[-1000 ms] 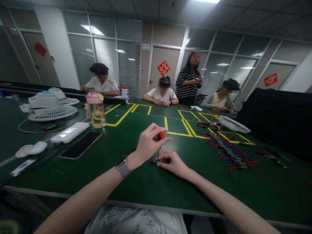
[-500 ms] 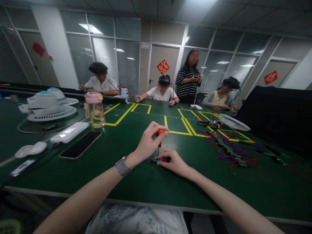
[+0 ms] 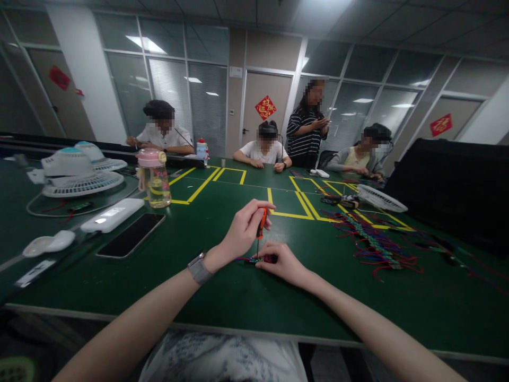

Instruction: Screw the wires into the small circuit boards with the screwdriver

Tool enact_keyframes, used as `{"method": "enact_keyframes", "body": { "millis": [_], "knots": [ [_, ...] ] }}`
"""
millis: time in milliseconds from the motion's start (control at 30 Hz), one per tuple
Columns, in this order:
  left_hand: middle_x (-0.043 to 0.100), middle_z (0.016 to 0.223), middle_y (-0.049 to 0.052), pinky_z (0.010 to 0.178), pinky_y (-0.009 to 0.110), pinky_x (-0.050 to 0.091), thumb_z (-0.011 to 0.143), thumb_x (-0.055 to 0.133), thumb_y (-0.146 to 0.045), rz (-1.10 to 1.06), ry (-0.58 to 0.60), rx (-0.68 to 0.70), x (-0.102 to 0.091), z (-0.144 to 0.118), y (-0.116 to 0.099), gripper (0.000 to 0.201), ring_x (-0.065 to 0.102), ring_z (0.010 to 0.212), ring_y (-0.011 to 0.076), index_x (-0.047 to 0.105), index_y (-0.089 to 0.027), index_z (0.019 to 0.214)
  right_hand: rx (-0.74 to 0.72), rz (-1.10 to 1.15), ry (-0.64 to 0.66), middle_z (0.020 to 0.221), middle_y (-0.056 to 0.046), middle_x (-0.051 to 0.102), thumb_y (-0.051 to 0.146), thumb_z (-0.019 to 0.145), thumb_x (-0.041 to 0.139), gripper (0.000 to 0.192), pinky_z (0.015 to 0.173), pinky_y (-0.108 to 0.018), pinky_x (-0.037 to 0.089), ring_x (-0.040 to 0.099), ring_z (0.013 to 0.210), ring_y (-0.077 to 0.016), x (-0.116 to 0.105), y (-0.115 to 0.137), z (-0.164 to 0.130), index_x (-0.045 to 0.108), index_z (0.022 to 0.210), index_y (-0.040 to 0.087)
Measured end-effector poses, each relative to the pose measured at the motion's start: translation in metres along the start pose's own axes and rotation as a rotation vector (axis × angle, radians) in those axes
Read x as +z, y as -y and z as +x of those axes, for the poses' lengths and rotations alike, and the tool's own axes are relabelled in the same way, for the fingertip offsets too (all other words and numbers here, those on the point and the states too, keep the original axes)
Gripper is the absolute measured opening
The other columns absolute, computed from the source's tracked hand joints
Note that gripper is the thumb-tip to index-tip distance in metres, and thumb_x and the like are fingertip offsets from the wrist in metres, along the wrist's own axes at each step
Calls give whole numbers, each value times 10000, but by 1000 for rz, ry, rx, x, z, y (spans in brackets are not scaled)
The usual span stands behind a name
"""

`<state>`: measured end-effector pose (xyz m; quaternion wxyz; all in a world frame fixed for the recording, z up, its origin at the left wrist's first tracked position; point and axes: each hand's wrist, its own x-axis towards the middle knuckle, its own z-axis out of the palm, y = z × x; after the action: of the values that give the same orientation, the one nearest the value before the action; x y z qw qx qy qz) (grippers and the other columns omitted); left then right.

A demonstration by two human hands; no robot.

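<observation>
Orange tool: small screwdriver [image 3: 261, 223] w/ orange-black handle, held near upright, tip down on the part below.
Left hand: left hand [image 3: 241, 231], fingers closed round the screwdriver handle, thumb + fingertips pinching it; watch on wrist.
Right hand: right hand [image 3: 281, 262], fingers pressed together on a small part [image 3: 254, 260], pinning it flat to the table [image 3: 222, 297].
Part: tiny piece w/ red + blue bits, lying on the table just in front of the person, between both hands; too small to tell more.
Progress: judging by the pose, the driving step is mid-way; tip looks seated on the part, can't tell how far in any screw is. Nothing finished shows beside the hands.
Left side: phone [image 3: 131, 235], white power bank [image 3: 112, 215], white case [image 3: 48, 243], pink-lid water bottle [image 3: 154, 178], two white desk fans [image 3: 75, 171]; all well apart from the hands.
Right side: heap of coloured wires [image 3: 371, 240], another fan [image 3: 382, 199] beyond it.
Others: four people at the far side, own hands busy, not near.
In the way: nothing btw the hands and the part.
</observation>
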<state>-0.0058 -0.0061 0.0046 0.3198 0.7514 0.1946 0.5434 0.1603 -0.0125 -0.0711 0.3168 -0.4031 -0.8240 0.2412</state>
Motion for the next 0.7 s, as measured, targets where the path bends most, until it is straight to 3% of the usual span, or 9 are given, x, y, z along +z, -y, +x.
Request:
{"method": "enact_keyframes", "body": {
  "millis": [100,200,300,400,500,600,700],
  "knots": [
    [570,936,46,765,253,496,951,465,-299,57,-38,41,1,-1,1,226,591,836,132,644,-168,990,-14,-7,4,780,-29,633,165,738,735,137,597,-234,435,536,628,-111,0,-2,0,757,872,151],
    [536,915,36,717,232,494,875,606,-308,120,-96,55,1,-1,0,160,570,816,128,689,-176,914,-16,0,2,772,-30,625,171,743,734,145,598,-236,436,536,626,-113,0,-2,0,759,884,145],
    [565,918,44,682,236,516,933,504,-297,-28,-5,-19,1,0,-3,227,601,759,116,673,-170,1018,-10,7,8,770,-31,624,173,745,735,153,599,-238,436,535,626,-115,0,-2,0,762,893,146],
    [628,952,69,774,279,533,971,412,-285,-146,96,-69,1,1,-5,288,632,861,150,638,-157,1094,-8,13,9,778,-34,627,173,748,733,153,610,-242,440,541,640,-120,0,-1,0,765,896,150],
    [597,967,64,769,261,525,886,587,-316,-31,4,-14,2,1,-5,206,594,913,161,692,-170,987,-5,9,8,781,-35,628,173,744,737,155,606,-240,439,540,640,-119,0,-1,0,765,895,150],
    [532,896,35,659,217,517,821,674,-301,46,-91,13,1,2,-4,172,569,796,125,725,-184,936,1,5,8,785,-35,634,168,741,737,149,599,-236,436,540,637,-116,0,-1,0,763,887,151],
    [553,913,38,661,227,538,915,538,-283,-63,2,-31,-2,3,-3,244,596,745,105,690,-190,1082,1,11,10,794,-37,641,173,740,739,151,607,-238,446,550,641,-117,0,-1,0,760,887,147]
  ]
}}
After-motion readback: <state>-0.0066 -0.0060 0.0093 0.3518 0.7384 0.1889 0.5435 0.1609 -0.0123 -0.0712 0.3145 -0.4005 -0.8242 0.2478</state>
